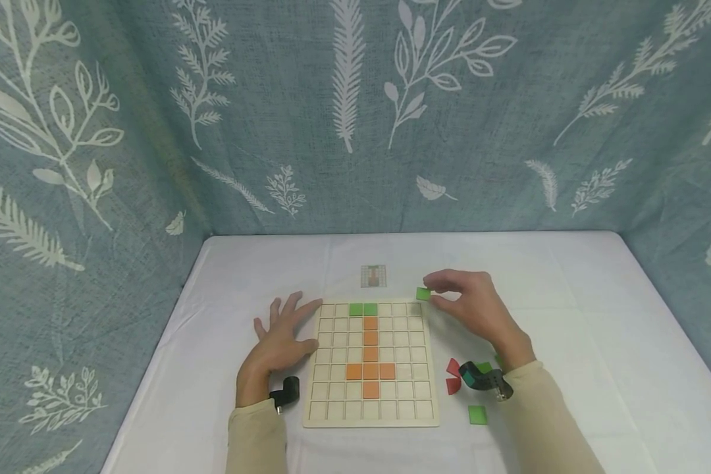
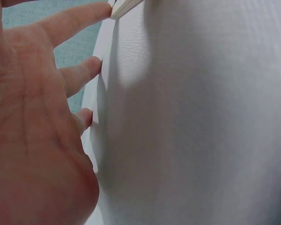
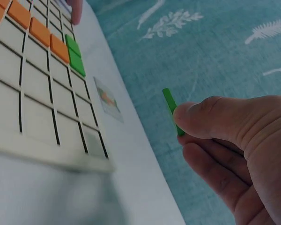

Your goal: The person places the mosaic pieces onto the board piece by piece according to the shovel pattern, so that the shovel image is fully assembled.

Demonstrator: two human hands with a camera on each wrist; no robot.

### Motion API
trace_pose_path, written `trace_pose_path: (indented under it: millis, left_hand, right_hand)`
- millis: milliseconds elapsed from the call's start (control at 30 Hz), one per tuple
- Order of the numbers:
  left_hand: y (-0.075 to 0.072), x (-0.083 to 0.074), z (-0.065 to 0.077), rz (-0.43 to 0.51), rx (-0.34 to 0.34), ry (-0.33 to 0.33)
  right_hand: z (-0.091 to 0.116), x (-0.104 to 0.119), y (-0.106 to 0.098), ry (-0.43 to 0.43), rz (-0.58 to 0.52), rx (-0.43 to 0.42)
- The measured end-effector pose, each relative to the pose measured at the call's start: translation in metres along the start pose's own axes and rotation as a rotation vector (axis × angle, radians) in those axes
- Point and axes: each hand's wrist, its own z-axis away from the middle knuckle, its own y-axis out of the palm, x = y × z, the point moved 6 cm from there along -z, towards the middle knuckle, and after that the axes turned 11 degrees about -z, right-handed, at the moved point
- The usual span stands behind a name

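Right fingers: nearly closed, pinching green tile.
Left fingers: spread, index touching board corner.
Tile location: raised, near board's far right corner.
Tile axis: square; edge-on in right wrist view, slanting steeply down rightward.

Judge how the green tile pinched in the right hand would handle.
The green tile in the right hand is probably stiff: its edge looks straight. Thin and small, it is likely light. Flat and square, it should slide, not roll.

Tiles on board, card — behind it
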Motion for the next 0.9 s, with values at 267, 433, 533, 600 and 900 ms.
trace_pose_path:
  millis: [267, 433, 533, 600, 900]
  left_hand:
    - [-0.001, -0.002, 0.0, 0.003, -0.003, 0.004]
    - [-0.001, -0.002, 0.001, 0.004, -0.004, 0.002]
    - [0.0, -0.001, 0.0, -0.002, -0.004, 0.002]
    - [0.0, -0.001, 0.0, -0.004, -0.005, 0.002]
    - [0.0, -0.001, 0.001, -0.002, -0.017, -0.007]
  right_hand:
    - [-0.013, 0.007, 0.015, -0.043, -0.061, 0.02]
    - [-0.017, 0.005, 0.027, -0.018, -0.073, 0.034]
    - [-0.018, 0.002, 0.036, 0.019, -0.085, 0.053]
    - [-0.019, -0.001, 0.043, 0.049, -0.093, 0.069]
    - [-0.021, -0.01, 0.069, 0.113, -0.131, 0.125]
